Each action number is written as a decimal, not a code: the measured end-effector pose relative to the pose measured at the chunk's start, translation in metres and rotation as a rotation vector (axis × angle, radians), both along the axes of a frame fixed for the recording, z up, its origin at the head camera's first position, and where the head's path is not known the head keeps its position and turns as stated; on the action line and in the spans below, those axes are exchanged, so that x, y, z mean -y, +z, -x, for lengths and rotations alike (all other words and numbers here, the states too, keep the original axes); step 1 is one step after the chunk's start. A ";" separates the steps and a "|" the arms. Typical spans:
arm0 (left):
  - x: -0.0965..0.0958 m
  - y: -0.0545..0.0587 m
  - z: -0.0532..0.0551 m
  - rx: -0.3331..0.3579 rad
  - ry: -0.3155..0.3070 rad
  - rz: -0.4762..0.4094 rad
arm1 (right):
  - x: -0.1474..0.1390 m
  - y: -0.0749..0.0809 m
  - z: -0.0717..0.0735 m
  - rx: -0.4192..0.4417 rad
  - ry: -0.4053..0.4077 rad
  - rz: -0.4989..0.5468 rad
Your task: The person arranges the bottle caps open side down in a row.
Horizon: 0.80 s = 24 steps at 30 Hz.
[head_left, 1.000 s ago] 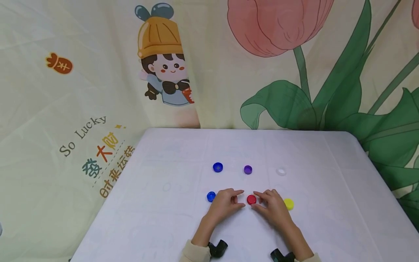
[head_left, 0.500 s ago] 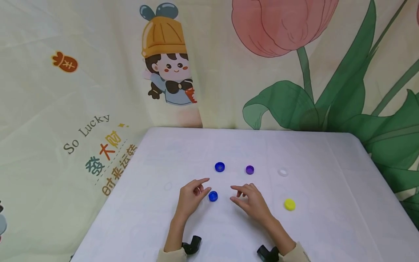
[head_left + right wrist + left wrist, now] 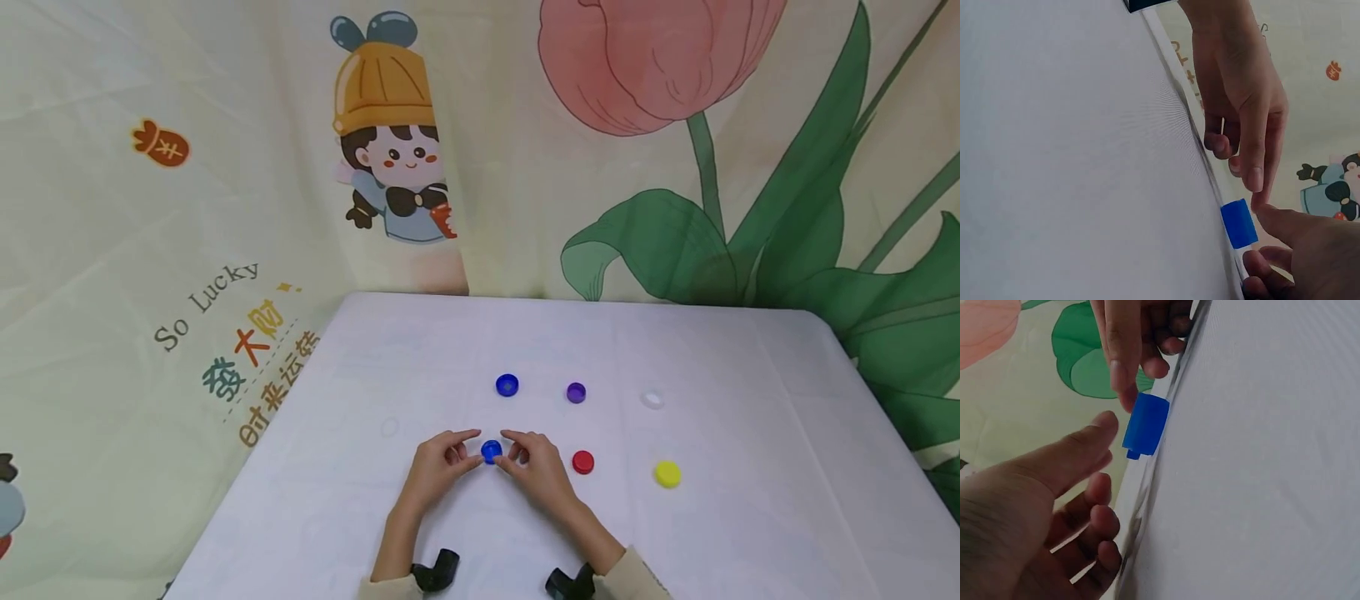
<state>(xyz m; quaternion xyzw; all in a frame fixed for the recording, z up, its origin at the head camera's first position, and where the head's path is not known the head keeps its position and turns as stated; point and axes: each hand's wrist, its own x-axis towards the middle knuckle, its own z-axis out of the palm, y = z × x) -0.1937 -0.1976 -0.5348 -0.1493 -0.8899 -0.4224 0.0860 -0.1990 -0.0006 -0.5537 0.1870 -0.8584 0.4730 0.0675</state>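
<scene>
A small blue bottle cap (image 3: 491, 451) stands on the white cloth between my two hands. My left hand (image 3: 441, 467) is at its left, index finger and thumb spread toward it. From the other side my right hand (image 3: 538, 473) reaches in, its thumb tip right at the cap's lower edge. In the left wrist view a gap shows between the left thumb (image 3: 1107, 425) and the blue cap (image 3: 1147, 424). Seen from the right wrist, the cap (image 3: 1239, 224) sits close to the right hand's (image 3: 1319, 250) fingertips, neither hand curled round it.
Right of the hands lie a red cap (image 3: 582, 462) and a yellow cap (image 3: 667, 474). Farther back are another blue cap (image 3: 507, 385), a purple cap (image 3: 576, 392) and a clear ring-like cap (image 3: 652, 399). A printed curtain (image 3: 510, 208) hangs behind the table (image 3: 750, 375).
Both hands have gone left from the red cap to the near blue cap. The right hand has closed in from the right, uncovering the red cap. The view has shifted slightly.
</scene>
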 end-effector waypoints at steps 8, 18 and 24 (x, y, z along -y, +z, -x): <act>-0.004 -0.007 -0.002 -0.009 -0.006 0.127 | 0.002 -0.003 0.000 -0.025 0.012 -0.062; -0.005 -0.005 -0.002 -0.022 0.004 0.123 | 0.003 0.000 0.000 -0.028 0.026 -0.067; -0.013 -0.001 -0.004 -0.057 -0.012 0.057 | -0.005 0.006 -0.004 -0.057 0.007 -0.039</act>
